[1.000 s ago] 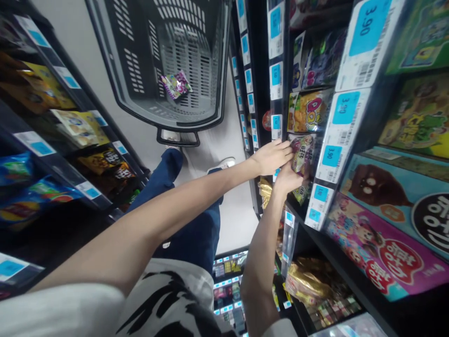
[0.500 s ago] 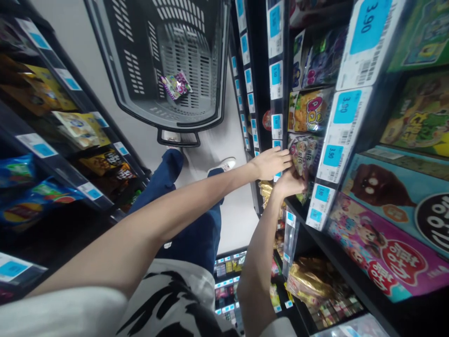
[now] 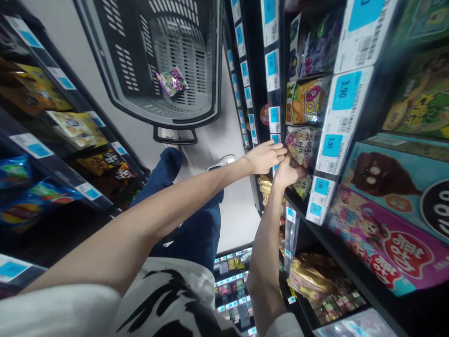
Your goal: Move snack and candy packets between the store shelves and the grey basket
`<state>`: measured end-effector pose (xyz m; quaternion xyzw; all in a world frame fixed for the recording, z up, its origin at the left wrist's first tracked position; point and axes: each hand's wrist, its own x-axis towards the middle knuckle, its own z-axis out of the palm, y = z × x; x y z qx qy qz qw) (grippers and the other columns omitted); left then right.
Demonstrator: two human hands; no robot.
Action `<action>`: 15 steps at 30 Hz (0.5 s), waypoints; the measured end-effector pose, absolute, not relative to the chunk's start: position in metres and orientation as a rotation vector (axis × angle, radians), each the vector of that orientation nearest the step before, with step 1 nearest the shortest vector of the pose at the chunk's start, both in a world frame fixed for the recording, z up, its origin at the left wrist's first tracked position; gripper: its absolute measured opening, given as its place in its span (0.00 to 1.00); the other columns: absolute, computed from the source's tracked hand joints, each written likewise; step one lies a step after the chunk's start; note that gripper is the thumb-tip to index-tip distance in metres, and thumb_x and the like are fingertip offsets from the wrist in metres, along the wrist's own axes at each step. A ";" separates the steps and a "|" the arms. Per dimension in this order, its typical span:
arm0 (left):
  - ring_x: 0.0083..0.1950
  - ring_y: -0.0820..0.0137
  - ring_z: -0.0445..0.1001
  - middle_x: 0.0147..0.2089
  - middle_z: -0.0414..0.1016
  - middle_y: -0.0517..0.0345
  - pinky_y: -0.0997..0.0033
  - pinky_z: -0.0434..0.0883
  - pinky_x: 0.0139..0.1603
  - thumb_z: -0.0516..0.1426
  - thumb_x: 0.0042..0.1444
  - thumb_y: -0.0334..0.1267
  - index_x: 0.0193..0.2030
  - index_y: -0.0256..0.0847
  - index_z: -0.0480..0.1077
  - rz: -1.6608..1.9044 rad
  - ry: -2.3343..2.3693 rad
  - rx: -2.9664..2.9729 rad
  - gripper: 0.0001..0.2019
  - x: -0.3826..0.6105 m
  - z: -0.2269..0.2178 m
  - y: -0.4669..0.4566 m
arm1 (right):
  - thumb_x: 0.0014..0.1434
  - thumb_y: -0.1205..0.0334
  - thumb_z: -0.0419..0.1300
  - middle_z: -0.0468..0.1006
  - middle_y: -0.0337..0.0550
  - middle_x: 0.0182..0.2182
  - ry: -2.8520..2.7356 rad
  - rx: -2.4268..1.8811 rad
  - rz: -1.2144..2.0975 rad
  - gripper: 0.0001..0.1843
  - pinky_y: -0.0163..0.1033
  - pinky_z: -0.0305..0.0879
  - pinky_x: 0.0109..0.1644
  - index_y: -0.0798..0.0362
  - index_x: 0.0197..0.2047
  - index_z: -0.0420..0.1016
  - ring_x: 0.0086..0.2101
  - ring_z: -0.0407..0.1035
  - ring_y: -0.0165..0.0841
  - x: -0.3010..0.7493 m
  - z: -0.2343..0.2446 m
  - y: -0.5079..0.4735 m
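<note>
Both of my arms reach out to a shelf on the right. My left hand [image 3: 264,157] lies with its fingers closed against the left edge of a pink snack bag [image 3: 302,146] that stands in the shelf row. Just below it, my right hand [image 3: 286,173] grips the bottom of the same bag, its fingers curled behind the packet. Above the bag stands an orange and yellow snack bag [image 3: 306,101]. A green packet [image 3: 303,187] shows under my right hand.
A dark shopping basket [image 3: 147,98] holding one small purple and green packet [image 3: 170,81] sits on the floor ahead. Shelves with blue price tags [image 3: 342,91] line both sides of the narrow aisle. Large boxes [image 3: 393,243] fill the near right shelf.
The pink bag has been pushed back upright into its shelf row. Both hands stayed on it and shifted slightly up and left as the view tilted.
</note>
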<state>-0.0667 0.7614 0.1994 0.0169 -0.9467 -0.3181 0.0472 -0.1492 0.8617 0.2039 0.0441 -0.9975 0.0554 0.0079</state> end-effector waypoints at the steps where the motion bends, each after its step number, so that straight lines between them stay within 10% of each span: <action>1: 0.59 0.57 0.67 0.58 0.75 0.43 0.60 0.58 0.53 0.56 0.59 0.29 0.54 0.31 0.75 -0.951 -2.899 0.047 0.16 -0.066 0.200 0.761 | 0.64 0.55 0.62 0.81 0.64 0.41 -3.142 0.162 0.197 0.15 0.54 0.73 0.58 0.62 0.40 0.78 0.49 0.77 0.53 -0.148 0.207 0.863; 8: 0.62 0.55 0.65 0.60 0.74 0.41 0.58 0.59 0.55 0.54 0.65 0.29 0.58 0.30 0.74 -0.904 -2.964 0.054 0.17 -0.068 0.208 0.766 | 0.65 0.43 0.60 0.79 0.60 0.51 -2.742 0.611 0.709 0.30 0.56 0.72 0.61 0.60 0.57 0.75 0.53 0.76 0.49 -0.124 0.241 0.856; 15: 0.62 0.57 0.67 0.58 0.76 0.42 0.59 0.61 0.54 0.51 0.68 0.29 0.53 0.31 0.76 -0.972 -2.954 0.205 0.14 -0.070 0.216 0.775 | 0.70 0.56 0.52 0.82 0.53 0.43 -2.666 0.852 0.846 0.18 0.52 0.72 0.59 0.55 0.42 0.81 0.49 0.78 0.43 -0.136 0.232 0.849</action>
